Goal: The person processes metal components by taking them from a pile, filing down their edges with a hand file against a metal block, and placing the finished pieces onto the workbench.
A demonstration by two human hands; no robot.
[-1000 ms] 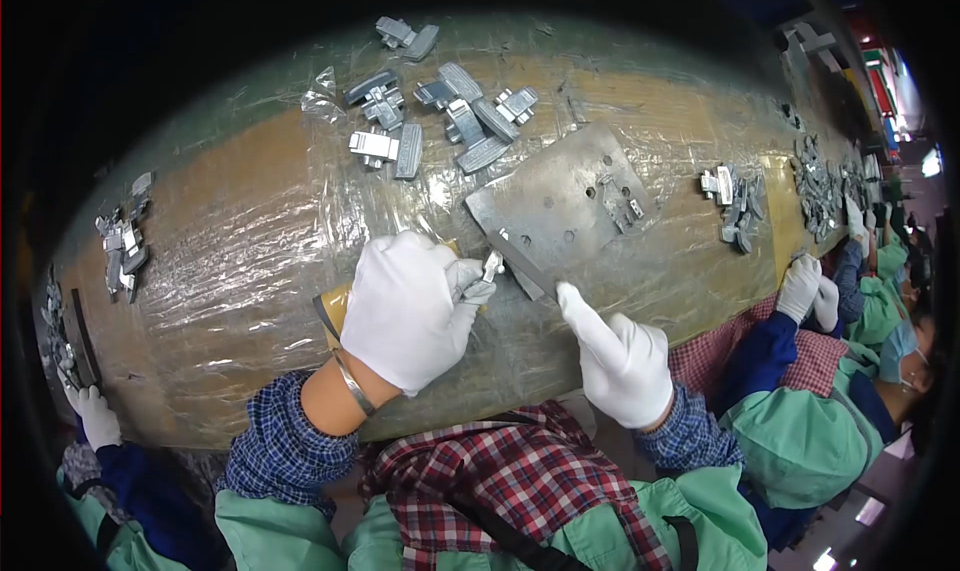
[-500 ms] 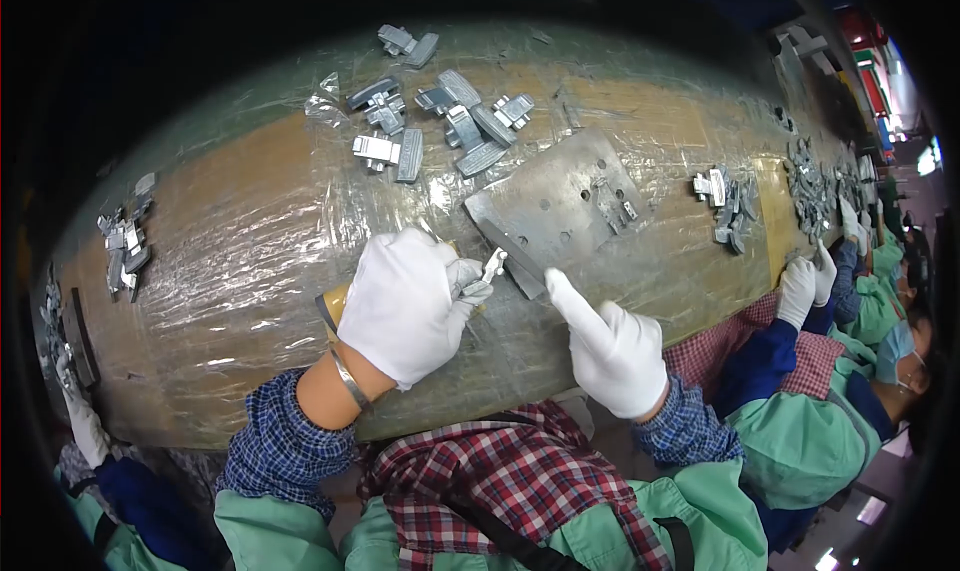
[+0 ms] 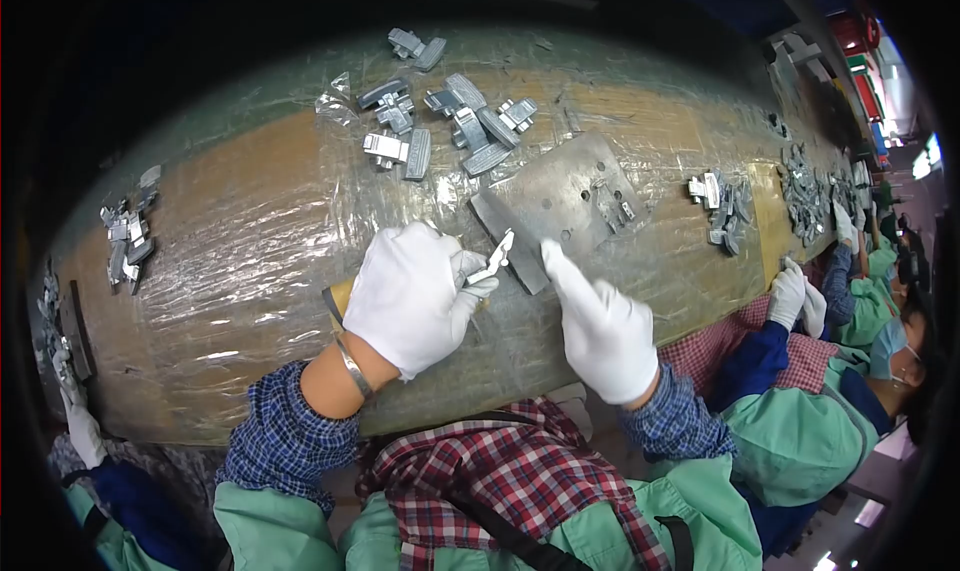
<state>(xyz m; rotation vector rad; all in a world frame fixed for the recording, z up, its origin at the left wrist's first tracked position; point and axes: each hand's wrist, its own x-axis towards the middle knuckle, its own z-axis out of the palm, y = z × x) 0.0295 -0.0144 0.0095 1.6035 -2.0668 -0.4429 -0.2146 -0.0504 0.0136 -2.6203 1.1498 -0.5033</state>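
My left hand [image 3: 412,296], in a white glove, is closed on a small shiny metal part [image 3: 498,255] that sticks out past the fingertips. Beside it, my right hand [image 3: 603,328], also gloved, grips one end of a flat dark file [image 3: 510,241] with the index finger stretched along it. The file lies slanting over the near left edge of a grey metal plate [image 3: 560,191] with several holes. A small metal fitting [image 3: 612,207] sits on the plate. Whether the file touches the part cannot be made out.
Several metal parts [image 3: 467,123] lie beyond my hands. Smaller piles sit at the left [image 3: 127,241] and right [image 3: 722,209], with a larger heap [image 3: 803,196] farther right. Co-workers' gloved hands show at the left edge [image 3: 84,433] and the right [image 3: 787,296].
The metal part now points farther up from my left fingertips, at a different angle. My right hand has shifted slightly up and left with the file. Hands at both sides have moved.
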